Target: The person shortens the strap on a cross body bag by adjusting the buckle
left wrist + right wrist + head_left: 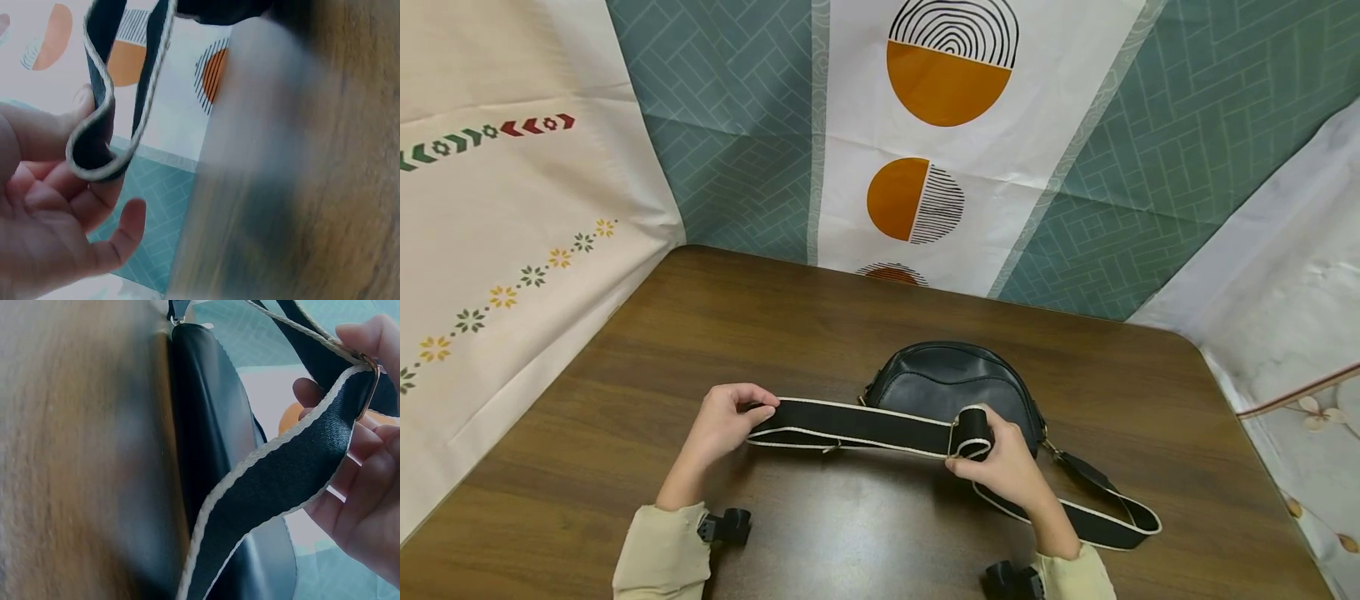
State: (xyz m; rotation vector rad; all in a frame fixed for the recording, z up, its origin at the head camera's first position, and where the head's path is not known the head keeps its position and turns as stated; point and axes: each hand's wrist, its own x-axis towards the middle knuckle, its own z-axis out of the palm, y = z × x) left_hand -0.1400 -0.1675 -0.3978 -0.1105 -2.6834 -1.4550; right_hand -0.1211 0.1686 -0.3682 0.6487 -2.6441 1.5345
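A black bag strap (865, 422) with cream edges is stretched between my two hands in front of a rounded black handbag (958, 379). My left hand (724, 423) pinches the folded end of the strap's loop between thumb and fingers, as the left wrist view shows up close. At the strap's metal ring (370, 387), my right hand (1003, 462) grips the webbing with thumb and fingertips. From there the strap runs down past the bag, and a further length (1097, 521) lies on the table at the right. A metal clasp (1051, 448) joins it to the bag's side.
The brown wooden table (760, 325) spreads around the bag. A patterned cloth (737, 125) hangs behind its far edge, with white cloths at the left and right. Small black cameras (730, 527) are strapped to both wrists.
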